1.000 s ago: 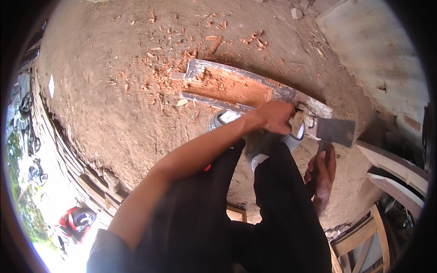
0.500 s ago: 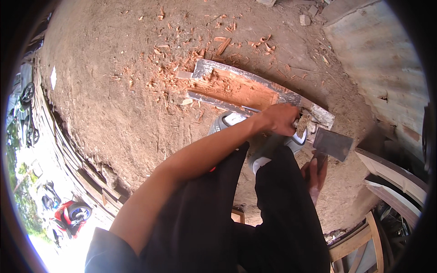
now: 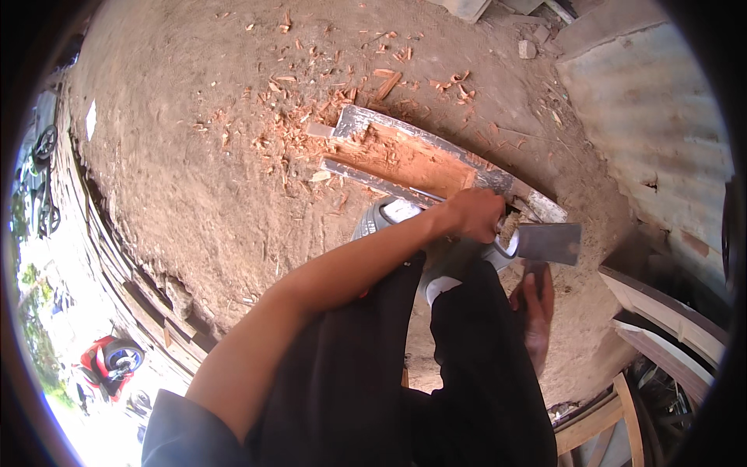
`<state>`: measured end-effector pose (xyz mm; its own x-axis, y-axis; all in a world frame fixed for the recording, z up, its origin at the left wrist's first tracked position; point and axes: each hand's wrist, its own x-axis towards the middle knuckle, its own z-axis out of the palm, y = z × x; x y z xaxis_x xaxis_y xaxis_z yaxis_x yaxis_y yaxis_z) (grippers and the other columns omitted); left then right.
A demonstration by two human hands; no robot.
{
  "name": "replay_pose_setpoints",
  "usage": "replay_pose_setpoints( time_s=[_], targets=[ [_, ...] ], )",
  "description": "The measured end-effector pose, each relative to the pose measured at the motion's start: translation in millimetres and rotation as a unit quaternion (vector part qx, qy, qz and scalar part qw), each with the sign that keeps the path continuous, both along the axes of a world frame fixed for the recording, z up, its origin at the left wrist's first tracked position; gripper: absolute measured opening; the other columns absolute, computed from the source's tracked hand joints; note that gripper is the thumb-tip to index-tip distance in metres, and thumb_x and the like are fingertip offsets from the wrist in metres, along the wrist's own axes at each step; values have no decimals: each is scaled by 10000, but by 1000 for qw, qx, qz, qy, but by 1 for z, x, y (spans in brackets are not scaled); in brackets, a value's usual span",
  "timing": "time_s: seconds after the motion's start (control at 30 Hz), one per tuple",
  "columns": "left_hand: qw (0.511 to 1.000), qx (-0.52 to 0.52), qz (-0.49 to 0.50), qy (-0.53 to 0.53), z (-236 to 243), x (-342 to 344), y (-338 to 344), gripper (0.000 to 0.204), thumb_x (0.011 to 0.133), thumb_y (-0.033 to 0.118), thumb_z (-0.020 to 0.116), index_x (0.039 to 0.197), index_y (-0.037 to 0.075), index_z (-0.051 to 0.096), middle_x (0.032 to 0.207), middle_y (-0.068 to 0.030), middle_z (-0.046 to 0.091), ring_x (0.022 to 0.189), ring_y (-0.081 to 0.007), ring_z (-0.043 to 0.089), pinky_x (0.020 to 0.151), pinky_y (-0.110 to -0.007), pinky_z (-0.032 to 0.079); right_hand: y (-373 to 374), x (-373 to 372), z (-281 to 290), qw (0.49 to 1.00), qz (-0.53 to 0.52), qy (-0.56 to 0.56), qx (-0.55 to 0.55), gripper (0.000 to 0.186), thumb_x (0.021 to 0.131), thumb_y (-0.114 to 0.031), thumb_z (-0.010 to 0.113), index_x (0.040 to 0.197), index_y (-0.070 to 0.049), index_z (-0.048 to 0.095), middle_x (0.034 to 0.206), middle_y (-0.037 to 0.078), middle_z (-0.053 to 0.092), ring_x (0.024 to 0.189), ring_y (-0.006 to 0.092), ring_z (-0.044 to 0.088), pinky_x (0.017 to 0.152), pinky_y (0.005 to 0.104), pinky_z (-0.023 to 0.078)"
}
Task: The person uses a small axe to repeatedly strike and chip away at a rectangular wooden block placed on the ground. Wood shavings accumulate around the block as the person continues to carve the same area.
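Shavings, too many to count, litter the dirt ground around one hollowed wooden piece, which lies beyond the person's feet. Two grey shoes crowd its near side; the left hand covers part of that edge, clenched around one thin metal rod. The right hand grasps one dark, flat-headed tool by its handle, just beside the wood's right end. Rightward stand one corrugated sheet and stacked boards; lower left, one red motorcycle.
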<state>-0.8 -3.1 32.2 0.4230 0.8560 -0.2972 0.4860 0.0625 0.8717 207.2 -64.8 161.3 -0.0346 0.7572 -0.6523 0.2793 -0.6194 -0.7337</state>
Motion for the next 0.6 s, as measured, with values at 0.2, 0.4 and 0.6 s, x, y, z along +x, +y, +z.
replay_pose_setpoints(
  time_s=[0.2,0.4,0.6],
  targets=[
    [1000,-28,-4,13,9,-4,-6,232,709,128,677,894,5,746,966,-253,728,1001,-427,701,892,-513,560,9,2,15,997,-63,27,-31,487,1049,-376,603,1416,-86,469,646,0,450,484,102,455,406,239,352],
    [999,-14,-30,20,13,-16,-13,245,679,135,732,885,4,743,936,-251,728,980,-428,706,877,-504,567,-13,1,-3,999,-42,22,-22,547,1037,-293,643,1486,-39,462,1028,7,568,699,56,501,629,208,418],
    [998,-33,-43,21,12,-14,-4,240,676,137,748,875,4,742,915,-247,728,967,-426,712,856,-500,568,0,-2,28,995,-52,35,-78,574,1023,-237,671,1513,-42,445,1149,12,559,797,48,503,723,209,429]
  ],
)
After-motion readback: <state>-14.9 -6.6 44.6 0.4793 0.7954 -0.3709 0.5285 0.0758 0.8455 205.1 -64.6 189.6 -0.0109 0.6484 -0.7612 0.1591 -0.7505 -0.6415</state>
